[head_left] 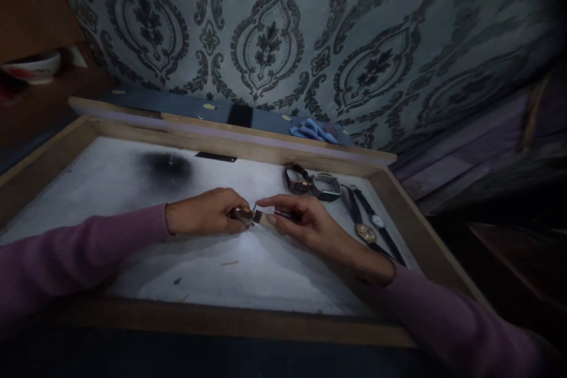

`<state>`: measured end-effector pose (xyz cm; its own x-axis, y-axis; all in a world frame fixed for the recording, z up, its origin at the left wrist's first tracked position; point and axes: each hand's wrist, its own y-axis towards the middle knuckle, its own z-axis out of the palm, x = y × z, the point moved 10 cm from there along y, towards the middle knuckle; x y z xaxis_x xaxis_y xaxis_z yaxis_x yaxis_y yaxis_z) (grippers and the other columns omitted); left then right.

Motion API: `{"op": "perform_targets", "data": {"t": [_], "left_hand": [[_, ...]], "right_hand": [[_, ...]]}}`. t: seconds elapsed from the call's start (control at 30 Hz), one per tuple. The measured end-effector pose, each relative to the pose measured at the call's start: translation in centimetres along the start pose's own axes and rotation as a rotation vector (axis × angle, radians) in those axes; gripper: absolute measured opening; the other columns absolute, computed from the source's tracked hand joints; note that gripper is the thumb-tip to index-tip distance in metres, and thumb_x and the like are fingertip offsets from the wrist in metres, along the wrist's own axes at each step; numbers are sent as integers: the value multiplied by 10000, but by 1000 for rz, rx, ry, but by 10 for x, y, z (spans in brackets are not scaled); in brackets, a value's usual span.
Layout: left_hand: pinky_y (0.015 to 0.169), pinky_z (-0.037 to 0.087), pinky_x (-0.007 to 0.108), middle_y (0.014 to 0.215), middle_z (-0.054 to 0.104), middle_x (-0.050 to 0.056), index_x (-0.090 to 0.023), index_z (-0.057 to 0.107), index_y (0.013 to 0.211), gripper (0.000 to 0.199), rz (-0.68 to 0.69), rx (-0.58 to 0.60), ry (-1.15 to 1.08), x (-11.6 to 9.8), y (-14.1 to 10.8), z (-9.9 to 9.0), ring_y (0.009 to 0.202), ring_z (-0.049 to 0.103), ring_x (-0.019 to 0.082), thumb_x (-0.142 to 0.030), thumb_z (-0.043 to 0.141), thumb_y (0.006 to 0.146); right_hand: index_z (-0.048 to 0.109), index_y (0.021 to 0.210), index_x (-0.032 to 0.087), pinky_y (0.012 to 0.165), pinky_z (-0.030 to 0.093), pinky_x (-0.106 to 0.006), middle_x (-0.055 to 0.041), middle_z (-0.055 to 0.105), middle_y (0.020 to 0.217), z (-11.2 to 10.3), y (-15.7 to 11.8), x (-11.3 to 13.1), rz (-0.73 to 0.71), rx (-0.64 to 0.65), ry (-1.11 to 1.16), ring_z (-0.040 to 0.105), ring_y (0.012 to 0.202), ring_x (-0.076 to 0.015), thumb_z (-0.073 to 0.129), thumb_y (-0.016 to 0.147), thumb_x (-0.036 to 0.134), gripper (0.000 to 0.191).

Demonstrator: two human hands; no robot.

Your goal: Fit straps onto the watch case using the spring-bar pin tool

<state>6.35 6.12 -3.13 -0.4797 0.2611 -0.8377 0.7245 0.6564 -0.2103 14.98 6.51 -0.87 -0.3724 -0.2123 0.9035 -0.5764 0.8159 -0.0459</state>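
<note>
Here's the watch [242, 215], pinched in my left hand [208, 212], right between my two hands and over the white surface [199, 266]; my right hand [305, 218] grips a pale strap-like piece [264, 220] just beside it, though I can't tell whether the two are joined; the case looks light and rigid, its glass likely slick and easy to scratch; so the rim is the spot to take, thumb and finger clear of the face.

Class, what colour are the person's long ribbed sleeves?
Purple; the sleeves show best in the head view.
</note>
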Motion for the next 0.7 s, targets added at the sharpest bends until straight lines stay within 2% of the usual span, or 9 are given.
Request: {"op": "perform_targets", "data": {"t": [0.07, 0.23, 0.47, 0.7], "left_hand": [[551, 301, 211, 613, 446, -38, -141, 558, 694, 121, 6, 1, -2, 0, 0, 0, 600, 397, 103, -232, 503, 753], [544, 293, 213, 605, 428, -43, -144, 552, 679, 120, 15, -2, -12, 0, -1, 0, 588, 385, 99, -226, 504, 752], [550, 302, 208, 614, 433, -43, -147, 543, 679, 102, -2, -1, -24, 2, 0, 0, 597, 397, 100, -219, 507, 741], [549, 299, 213, 618, 420, -44, -149, 534, 685, 89, -28, 4, -30, 2, -1, 0, 600, 386, 102, -214, 505, 738]], "right_hand": [[706, 1040, 129, 551, 373, -223, -57, 690, 852, 1, 0, 2, -21, 12, -11, 518, 641, -109, 572, 849, 280, 278], [733, 1017, 136, 499, 335, -210, -33, 682, 761, 1, 0, 4, -53, 14, -19, 456, 556, -84, 553, 853, 256, 271], [731, 1019, 131, 498, 350, -204, -36, 681, 762, -1, 0, 5, -61, 1, -19, 481, 560, -83, 553, 857, 249, 268], [725, 1026, 136, 598, 448, -216, -69, 729, 893, 0, -2, 7, -120, -5, -84, 616, 706, -123, 543, 865, 222, 257]]}}
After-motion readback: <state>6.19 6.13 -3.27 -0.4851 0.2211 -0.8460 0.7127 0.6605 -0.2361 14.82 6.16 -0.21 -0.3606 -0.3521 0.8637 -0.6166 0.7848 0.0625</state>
